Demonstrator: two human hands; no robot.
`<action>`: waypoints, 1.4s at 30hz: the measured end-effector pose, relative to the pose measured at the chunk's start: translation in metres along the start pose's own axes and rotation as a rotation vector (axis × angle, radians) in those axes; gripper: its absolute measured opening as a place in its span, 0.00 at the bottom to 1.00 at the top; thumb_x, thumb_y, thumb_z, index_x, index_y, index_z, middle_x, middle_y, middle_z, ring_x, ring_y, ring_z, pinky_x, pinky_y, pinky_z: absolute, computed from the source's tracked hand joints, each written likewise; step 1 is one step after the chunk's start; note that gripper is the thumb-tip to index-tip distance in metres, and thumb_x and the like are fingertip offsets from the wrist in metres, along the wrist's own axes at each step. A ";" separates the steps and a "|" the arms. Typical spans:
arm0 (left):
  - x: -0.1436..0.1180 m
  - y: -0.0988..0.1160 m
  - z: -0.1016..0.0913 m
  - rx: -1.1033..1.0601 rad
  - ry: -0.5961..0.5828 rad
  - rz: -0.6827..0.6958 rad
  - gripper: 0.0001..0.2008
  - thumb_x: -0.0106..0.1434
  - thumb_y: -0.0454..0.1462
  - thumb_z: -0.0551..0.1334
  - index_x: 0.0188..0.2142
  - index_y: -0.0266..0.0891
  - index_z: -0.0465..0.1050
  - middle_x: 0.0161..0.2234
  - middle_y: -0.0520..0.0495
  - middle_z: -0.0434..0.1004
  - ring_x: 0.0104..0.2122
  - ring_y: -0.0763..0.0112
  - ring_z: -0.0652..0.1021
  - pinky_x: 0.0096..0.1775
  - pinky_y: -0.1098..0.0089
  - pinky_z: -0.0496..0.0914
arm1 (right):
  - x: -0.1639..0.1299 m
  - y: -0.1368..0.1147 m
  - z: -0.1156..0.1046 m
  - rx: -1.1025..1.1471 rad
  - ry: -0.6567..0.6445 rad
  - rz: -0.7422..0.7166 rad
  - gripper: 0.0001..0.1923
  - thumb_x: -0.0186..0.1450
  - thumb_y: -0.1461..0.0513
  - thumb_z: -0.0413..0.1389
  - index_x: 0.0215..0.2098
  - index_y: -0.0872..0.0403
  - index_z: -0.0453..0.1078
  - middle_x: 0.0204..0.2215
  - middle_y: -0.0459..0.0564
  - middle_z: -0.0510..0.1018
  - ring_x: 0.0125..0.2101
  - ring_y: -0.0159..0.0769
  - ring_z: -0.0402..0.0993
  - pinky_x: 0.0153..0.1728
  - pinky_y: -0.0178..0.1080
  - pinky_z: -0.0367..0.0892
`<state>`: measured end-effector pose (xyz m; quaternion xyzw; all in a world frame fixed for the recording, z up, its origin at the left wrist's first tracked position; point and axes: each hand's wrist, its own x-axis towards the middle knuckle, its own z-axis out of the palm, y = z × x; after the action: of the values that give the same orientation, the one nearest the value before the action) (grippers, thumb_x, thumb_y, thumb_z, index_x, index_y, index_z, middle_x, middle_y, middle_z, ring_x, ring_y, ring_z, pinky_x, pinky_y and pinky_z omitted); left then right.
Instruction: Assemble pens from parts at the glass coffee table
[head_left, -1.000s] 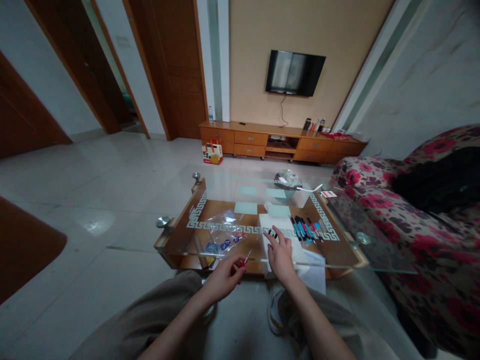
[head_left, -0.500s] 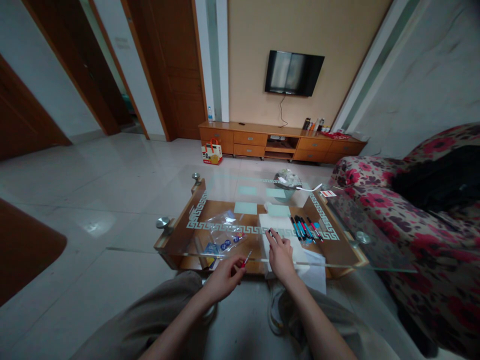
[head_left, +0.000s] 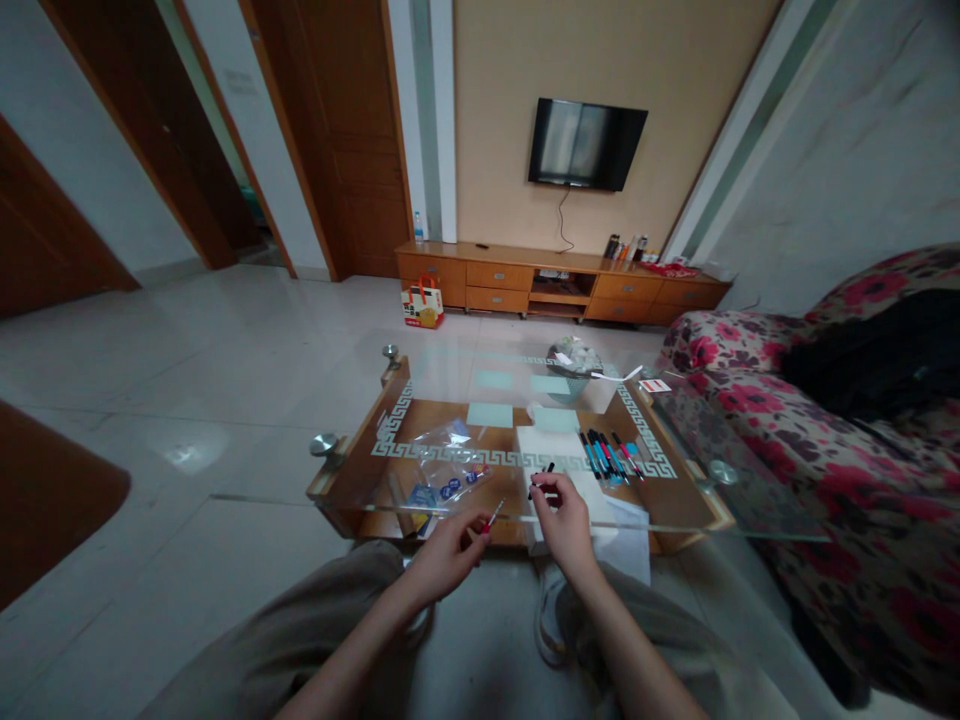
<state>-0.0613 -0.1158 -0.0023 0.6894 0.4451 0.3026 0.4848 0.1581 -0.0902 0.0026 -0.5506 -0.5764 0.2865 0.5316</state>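
My left hand (head_left: 452, 550) is closed around a thin red pen (head_left: 491, 519), its pale, slender end pointing up and to the right, over the near edge of the glass coffee table (head_left: 442, 513). To the right of it, my right hand (head_left: 561, 515) pinches a small black pen part (head_left: 534, 486) between thumb and fingers, just above the tabletop. Its exact shape is partly hidden by the fingers. Several black, blue and red pens (head_left: 611, 458) lie side by side to the right of that hand. A clear plastic bag (head_left: 450, 460) rests left of centre.
Under the glass are a white box (head_left: 536, 440) and white paper sheets (head_left: 628, 545). A basket-like bowl (head_left: 576, 362) and a white strap (head_left: 621, 377) are toward the far right. A floral sofa (head_left: 840, 420) stands right; a TV cabinet (head_left: 495, 275) runs along the wall.
My right hand has lifted from the tabletop, its extended fingers curling into a pinch on the small black pen part. My left hand keeps the red pen in nearly the same place.
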 end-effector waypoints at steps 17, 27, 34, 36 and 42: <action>0.000 0.005 -0.002 0.120 0.046 0.045 0.14 0.68 0.43 0.58 0.49 0.40 0.75 0.36 0.48 0.79 0.31 0.71 0.74 0.33 0.73 0.65 | -0.001 0.003 0.007 0.392 -0.048 0.226 0.19 0.59 0.50 0.65 0.41 0.54 0.73 0.30 0.49 0.79 0.31 0.38 0.78 0.34 0.39 0.72; -0.001 0.007 -0.002 0.123 0.043 0.067 0.15 0.69 0.43 0.57 0.49 0.40 0.76 0.36 0.47 0.80 0.31 0.70 0.75 0.33 0.73 0.65 | -0.002 0.012 0.007 0.307 -0.108 0.171 0.18 0.62 0.50 0.63 0.42 0.54 0.74 0.30 0.50 0.79 0.30 0.38 0.75 0.34 0.39 0.71; 0.000 0.006 -0.002 0.126 0.037 0.054 0.16 0.68 0.43 0.57 0.51 0.40 0.76 0.37 0.47 0.80 0.32 0.69 0.75 0.33 0.73 0.66 | -0.005 0.011 0.009 0.260 -0.191 0.161 0.15 0.62 0.52 0.62 0.41 0.54 0.75 0.31 0.50 0.79 0.31 0.38 0.74 0.35 0.39 0.69; 0.000 0.005 -0.002 0.120 0.038 0.050 0.16 0.68 0.43 0.58 0.51 0.39 0.75 0.36 0.47 0.80 0.31 0.70 0.75 0.33 0.73 0.65 | -0.006 0.009 0.009 0.242 -0.199 0.157 0.15 0.62 0.52 0.62 0.41 0.54 0.75 0.32 0.50 0.79 0.32 0.38 0.74 0.35 0.39 0.69; 0.000 0.004 -0.002 0.100 0.038 0.049 0.17 0.68 0.43 0.58 0.51 0.39 0.74 0.35 0.47 0.79 0.33 0.69 0.76 0.35 0.72 0.66 | -0.007 0.006 0.009 0.195 -0.240 0.153 0.15 0.61 0.52 0.63 0.39 0.54 0.76 0.32 0.51 0.80 0.31 0.36 0.74 0.32 0.37 0.68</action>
<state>-0.0617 -0.1160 0.0022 0.7175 0.4517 0.3051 0.4337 0.1505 -0.0929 -0.0078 -0.5007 -0.5615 0.4443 0.4864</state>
